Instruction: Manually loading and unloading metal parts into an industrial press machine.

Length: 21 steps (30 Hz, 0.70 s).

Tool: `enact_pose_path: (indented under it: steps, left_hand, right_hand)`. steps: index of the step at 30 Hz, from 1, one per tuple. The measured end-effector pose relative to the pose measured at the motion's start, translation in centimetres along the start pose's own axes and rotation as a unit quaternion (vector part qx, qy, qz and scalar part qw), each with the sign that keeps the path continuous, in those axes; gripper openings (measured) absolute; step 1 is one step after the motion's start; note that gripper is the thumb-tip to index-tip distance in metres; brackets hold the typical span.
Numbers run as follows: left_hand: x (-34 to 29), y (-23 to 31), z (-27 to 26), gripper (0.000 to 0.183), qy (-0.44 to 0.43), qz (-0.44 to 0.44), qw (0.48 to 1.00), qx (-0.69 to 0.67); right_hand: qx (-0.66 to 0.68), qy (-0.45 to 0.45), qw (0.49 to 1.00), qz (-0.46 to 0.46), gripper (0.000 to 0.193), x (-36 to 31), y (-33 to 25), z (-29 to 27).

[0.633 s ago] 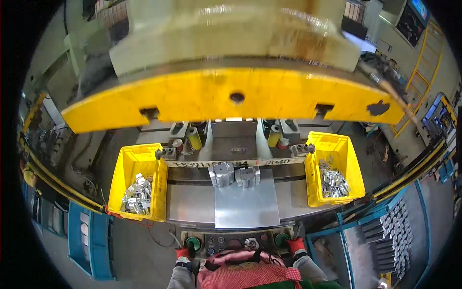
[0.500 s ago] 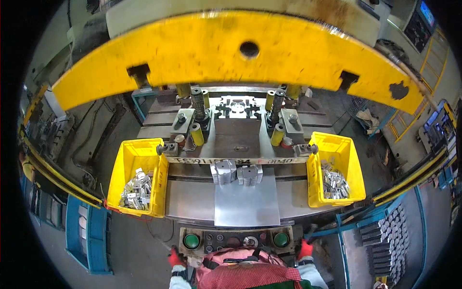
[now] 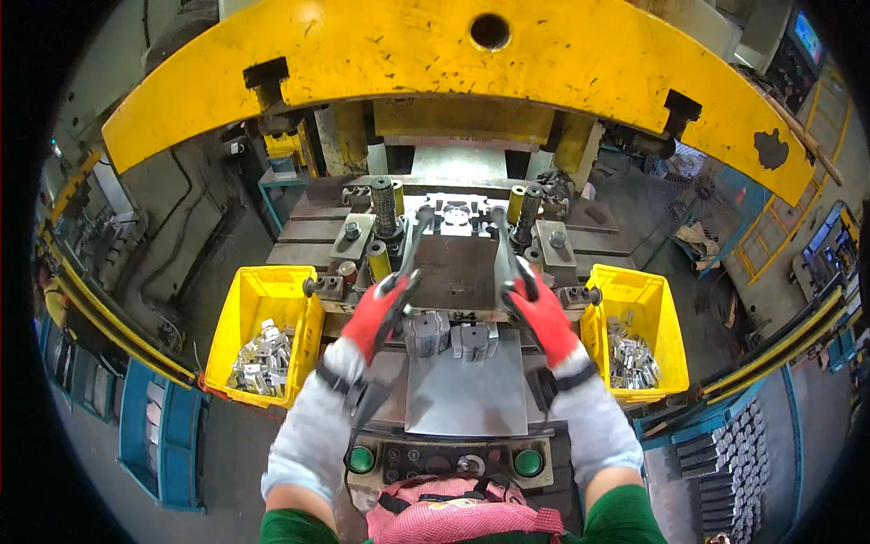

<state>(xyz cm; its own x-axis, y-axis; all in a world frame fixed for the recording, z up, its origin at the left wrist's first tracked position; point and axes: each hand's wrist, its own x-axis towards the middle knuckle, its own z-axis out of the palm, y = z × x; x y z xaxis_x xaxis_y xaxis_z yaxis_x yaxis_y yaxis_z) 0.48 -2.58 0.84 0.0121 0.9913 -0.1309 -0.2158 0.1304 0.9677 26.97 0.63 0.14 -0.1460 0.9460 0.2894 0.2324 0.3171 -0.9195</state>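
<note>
My left hand (image 3: 384, 313), in a red glove, is closed round a grey rod-like hand tool (image 3: 416, 240). Its tip reaches the left side of the bright metal die (image 3: 456, 214). My right hand (image 3: 544, 317), gloved alike, grips a matching grey tool (image 3: 504, 249), tip at the die's right side. Motion blurs both tools, so their exact kind and whether the tips touch anything cannot be made out. Below and between my hands, two stacks of grey metal pieces, a left stack (image 3: 427, 335) and a right stack (image 3: 474, 341), stand at the far edge of a metal sheet (image 3: 467, 394).
The press's yellow beam (image 3: 544, 68) arches overhead. Dark guide posts (image 3: 384, 207) flank the die. A left yellow bin (image 3: 308, 349) and a right yellow bin (image 3: 594, 354) hold small metal parts. Nearest me is a control panel with green buttons (image 3: 527, 463). Racked parts (image 3: 748, 453) lie at right.
Both hands have moved from beside the control panel, up and inward to the die, tools with them. The yellow beam has risen, showing more of the space behind the die.
</note>
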Motion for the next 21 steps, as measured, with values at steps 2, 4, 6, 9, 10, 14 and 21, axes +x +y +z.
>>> enact_pose_path:
  steps: [2, 4, 6, 9, 10, 14, 21]
  left_hand:
    - [5.7, 1.4, 2.3, 0.024, -0.045, -0.073, 0.993, 0.076]
    - [12.1, -1.9, -2.4, 0.035, -0.118, 0.202, 0.924, 0.302]
    - [15.0, -2.8, -2.5, 0.039, -0.121, 0.289, 0.857, 0.409]
    - [15.3, -2.7, -1.3, 0.035, -0.094, 0.254, 0.878, 0.395]
    - [15.0, -2.7, -1.0, 0.033, -0.070, 0.207, 0.920, 0.324]
    - [4.3, 1.1, 0.3, 0.033, 0.058, 0.087, 0.993, -0.058]
    - [-14.0, -4.8, -11.5, 0.030, 0.446, 0.106, 0.887, -0.051]
  right_hand:
    - [0.023, -0.032, 0.999, 0.015, 0.043, 5.0, 2.4, 0.8]
    - [0.004, -0.052, 0.998, 0.026, 0.032, 8.8, 2.8, 3.9]
    - [0.008, -0.091, 0.989, 0.118, 0.024, 11.0, 3.9, 4.3]
    - [0.173, -0.097, 0.965, 0.169, 0.019, 11.1, 4.1, 3.5]
    - [0.174, -0.040, 0.980, 0.087, 0.022, 10.8, 4.3, 3.6]
    - [0.188, 0.103, 0.977, -0.015, 0.047, 3.0, 1.3, -0.1]
    - [0.020, 0.322, 0.939, 0.121, 0.048, -16.2, 4.3, -10.1]
